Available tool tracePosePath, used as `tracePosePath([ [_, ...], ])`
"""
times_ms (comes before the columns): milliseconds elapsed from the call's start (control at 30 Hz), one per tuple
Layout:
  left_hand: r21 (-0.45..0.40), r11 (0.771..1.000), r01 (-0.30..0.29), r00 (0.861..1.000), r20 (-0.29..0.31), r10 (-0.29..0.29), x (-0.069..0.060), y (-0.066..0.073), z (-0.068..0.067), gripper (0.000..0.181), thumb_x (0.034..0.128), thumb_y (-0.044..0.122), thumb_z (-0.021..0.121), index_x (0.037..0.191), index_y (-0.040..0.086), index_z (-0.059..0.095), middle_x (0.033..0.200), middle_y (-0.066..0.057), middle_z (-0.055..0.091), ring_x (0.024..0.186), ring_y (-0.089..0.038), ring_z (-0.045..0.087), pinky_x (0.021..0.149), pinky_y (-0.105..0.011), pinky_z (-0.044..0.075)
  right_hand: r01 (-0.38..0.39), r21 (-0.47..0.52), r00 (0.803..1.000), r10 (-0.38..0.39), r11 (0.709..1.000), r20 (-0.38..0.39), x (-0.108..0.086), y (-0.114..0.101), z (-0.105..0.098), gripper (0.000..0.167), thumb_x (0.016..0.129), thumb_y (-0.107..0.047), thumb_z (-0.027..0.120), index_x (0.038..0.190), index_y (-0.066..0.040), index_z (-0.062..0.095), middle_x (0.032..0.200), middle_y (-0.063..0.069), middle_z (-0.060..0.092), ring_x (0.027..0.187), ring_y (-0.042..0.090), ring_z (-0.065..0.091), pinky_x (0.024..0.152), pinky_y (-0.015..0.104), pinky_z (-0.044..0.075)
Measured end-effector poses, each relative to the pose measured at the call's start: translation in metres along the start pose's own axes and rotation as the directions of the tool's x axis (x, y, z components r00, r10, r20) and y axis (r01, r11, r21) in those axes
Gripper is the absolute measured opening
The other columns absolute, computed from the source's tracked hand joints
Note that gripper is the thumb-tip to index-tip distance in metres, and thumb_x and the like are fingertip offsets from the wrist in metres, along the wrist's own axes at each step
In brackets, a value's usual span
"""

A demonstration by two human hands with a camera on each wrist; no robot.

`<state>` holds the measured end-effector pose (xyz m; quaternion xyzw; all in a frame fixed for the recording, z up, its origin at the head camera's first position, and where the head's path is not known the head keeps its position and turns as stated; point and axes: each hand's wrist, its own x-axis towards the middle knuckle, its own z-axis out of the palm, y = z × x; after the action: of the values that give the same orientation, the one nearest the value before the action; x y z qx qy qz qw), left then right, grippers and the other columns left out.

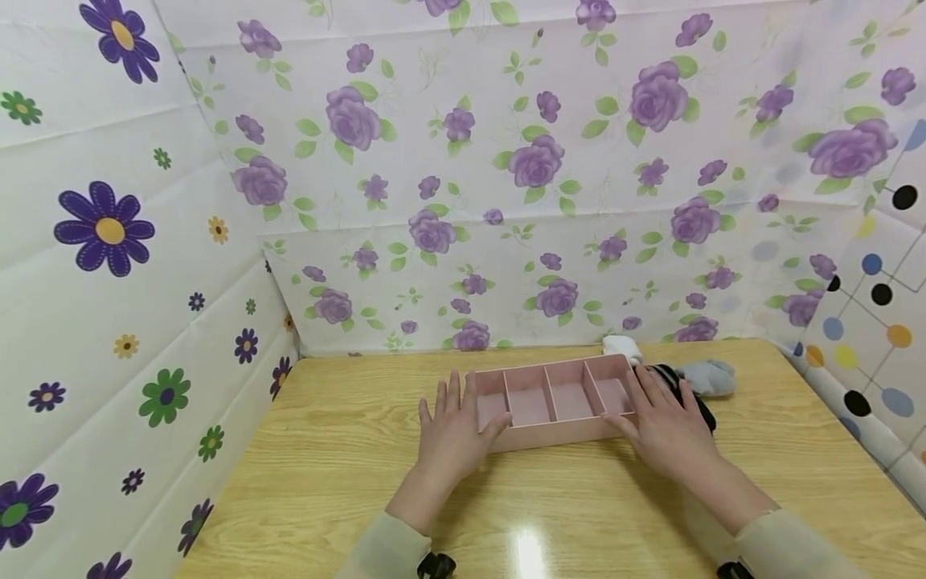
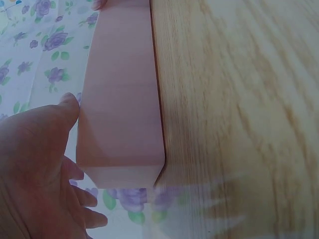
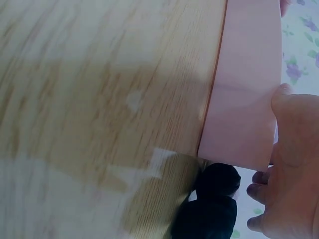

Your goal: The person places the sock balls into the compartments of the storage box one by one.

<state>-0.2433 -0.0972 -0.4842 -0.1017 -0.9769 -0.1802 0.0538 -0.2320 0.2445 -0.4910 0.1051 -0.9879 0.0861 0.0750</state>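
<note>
A pink box [image 1: 557, 432] with four side-by-side compartments rests on the wooden table, its right end slightly farther back. The left hand [image 1: 452, 438] lies at its left end, fingers extended, thumb over the front rim; in the left wrist view that hand [image 2: 40, 164] touches the box [image 2: 122, 89] near its end. At the box's right end is the right hand [image 1: 669, 426], fingers extended, thumb at the front rim. The right wrist view shows this hand [image 3: 296, 154] against the box [image 3: 244, 89]. The compartments hold nothing visible.
Just behind the box's right end lies a white bundle [image 1: 622, 348]. To the right are a black item with light stripes [image 1: 705, 412], partly under the right hand, and a grey bundle [image 1: 709, 378]. Patterned cloth [image 1: 434, 201] hangs at the table's back edge and both sides.
</note>
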Motion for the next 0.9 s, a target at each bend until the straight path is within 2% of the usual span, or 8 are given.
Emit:
tracePosePath([
  [233, -0.001, 1.0, 0.02, 1.0, 0.009, -0.02, -0.001, -0.001, -0.001, 0.102, 0.1062, 0.077, 0.048, 0.177, 0.01, 0.023, 0.179, -0.025, 0.024, 0.166, -0.047, 0.019, 0.128, -0.077, 0.009, 0.0, -0.001, 1.0, 0.0, 1.0, 0.001, -0.001, -0.002, 0.0, 0.096, 0.112, -0.069, 0.045, 0.171, 0.006, 0.031, 0.174, 0.031, 0.03, 0.161, 0.051, 0.029, 0.127, 0.076, 0.01],
  [467, -0.012, 1.0, 0.021, 0.999, -0.03, -0.022, -0.002, -0.002, -0.003, 0.095, 0.108, 0.069, 0.056, 0.174, 0.005, 0.032, 0.175, -0.028, 0.03, 0.163, -0.05, 0.026, 0.127, -0.078, 0.013, 0.008, -0.028, 1.0, -0.009, 1.0, -0.002, -0.002, -0.004, 0.0, 0.095, 0.112, -0.069, 0.043, 0.17, 0.005, 0.033, 0.173, 0.03, 0.033, 0.161, 0.05, 0.03, 0.128, 0.076, 0.01],
  [767, -0.026, 0.999, 0.037, 0.999, -0.032, -0.038, -0.003, -0.01, -0.006, 0.093, 0.1097, 0.066, 0.056, 0.175, 0.005, 0.028, 0.176, -0.028, 0.028, 0.163, -0.049, 0.025, 0.127, -0.077, 0.013, 0.034, -0.014, 0.999, -0.034, 0.999, -0.011, -0.006, -0.013, -0.005, 0.09, 0.113, -0.062, 0.051, 0.171, 0.004, 0.032, 0.173, 0.028, 0.036, 0.162, 0.049, 0.028, 0.129, 0.074, 0.009],
  [900, -0.037, 0.999, 0.03, 0.999, -0.014, -0.031, -0.002, -0.016, -0.005, 0.094, 0.1109, 0.066, 0.052, 0.176, 0.004, 0.025, 0.178, -0.026, 0.025, 0.165, -0.048, 0.022, 0.127, -0.077, 0.013, 0.048, -0.024, 0.999, -0.049, 0.999, -0.02, -0.008, -0.016, -0.006, 0.09, 0.113, -0.062, 0.052, 0.171, 0.003, 0.033, 0.172, 0.028, 0.039, 0.162, 0.048, 0.03, 0.129, 0.073, 0.011],
])
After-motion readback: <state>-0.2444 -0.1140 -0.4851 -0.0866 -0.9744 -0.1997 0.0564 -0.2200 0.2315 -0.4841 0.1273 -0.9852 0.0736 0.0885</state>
